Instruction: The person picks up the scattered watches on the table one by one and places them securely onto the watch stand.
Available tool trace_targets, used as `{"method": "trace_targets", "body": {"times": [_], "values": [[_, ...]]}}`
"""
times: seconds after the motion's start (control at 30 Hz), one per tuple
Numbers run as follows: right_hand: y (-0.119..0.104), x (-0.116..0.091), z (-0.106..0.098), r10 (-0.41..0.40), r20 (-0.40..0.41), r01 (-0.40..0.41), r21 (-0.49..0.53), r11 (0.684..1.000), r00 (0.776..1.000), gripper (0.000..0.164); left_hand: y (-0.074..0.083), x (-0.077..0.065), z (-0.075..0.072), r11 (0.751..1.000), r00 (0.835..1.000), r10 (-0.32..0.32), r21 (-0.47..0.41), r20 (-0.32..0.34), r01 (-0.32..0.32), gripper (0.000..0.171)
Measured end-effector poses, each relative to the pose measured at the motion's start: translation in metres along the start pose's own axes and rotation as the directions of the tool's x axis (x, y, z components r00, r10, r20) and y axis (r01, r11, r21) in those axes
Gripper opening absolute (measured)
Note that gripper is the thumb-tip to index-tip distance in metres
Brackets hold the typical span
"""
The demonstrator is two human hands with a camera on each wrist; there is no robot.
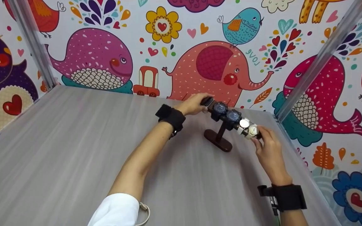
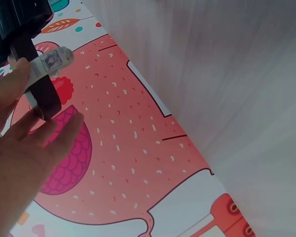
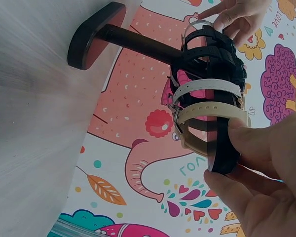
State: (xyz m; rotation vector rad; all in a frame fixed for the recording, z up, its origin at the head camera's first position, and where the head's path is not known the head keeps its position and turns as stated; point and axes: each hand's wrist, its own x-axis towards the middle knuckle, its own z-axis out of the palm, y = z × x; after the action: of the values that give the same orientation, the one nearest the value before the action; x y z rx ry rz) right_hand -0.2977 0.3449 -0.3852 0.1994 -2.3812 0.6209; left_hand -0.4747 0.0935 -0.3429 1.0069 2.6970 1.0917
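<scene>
A dark brown T-shaped watch stand carries several watches along its slanted crossbar. At the bar's far left end my left hand holds a watch with a dark rectangular face. In the left wrist view, the thumb lies against its pale band, while the other fingers are spread past the bar end. Two bulky black watches sit mid-bar. Beside them are a white-strapped watch and a cream-strapped watch. My right hand pinches the bar's right end, close to the cream strap.
The grey wood-grain table extends left and toward me. Behind it stands a wall printed with cartoon animals, with metal posts at the back corners. Both wrists wear black straps.
</scene>
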Motion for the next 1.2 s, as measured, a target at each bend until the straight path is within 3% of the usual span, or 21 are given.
{"method": "trace_targets", "body": {"times": [0.2,0.43,0.7,0.93,1.2], "values": [[0.001,0.0,0.0,-0.007,0.0,0.007,0.002,1.0,1.0,0.041,0.003,0.001,0.002,0.999,0.999,0.032,0.036,0.018,-0.033,0.061],[0.001,0.001,0.001,-0.02,-0.007,0.02,0.001,1.0,1.0,0.04,0.004,-0.003,0.004,0.999,0.999,0.029,0.027,0.023,-0.029,0.062],[0.002,0.001,-0.002,-0.003,0.005,0.003,-0.002,1.0,1.0,0.041,0.008,-0.014,-0.002,1.0,0.998,-0.027,-0.002,0.054,0.027,0.08],[-0.01,0.003,-0.008,0.075,0.071,-0.075,-0.014,0.997,0.995,0.049,0.01,-0.054,-0.022,1.0,0.998,-0.021,0.021,0.058,0.02,0.089],[-0.038,-0.001,-0.014,0.062,0.009,-0.062,0.024,0.998,0.998,0.057,0.017,-0.114,-0.029,0.998,0.995,-0.014,0.069,0.094,0.007,0.092]]}}
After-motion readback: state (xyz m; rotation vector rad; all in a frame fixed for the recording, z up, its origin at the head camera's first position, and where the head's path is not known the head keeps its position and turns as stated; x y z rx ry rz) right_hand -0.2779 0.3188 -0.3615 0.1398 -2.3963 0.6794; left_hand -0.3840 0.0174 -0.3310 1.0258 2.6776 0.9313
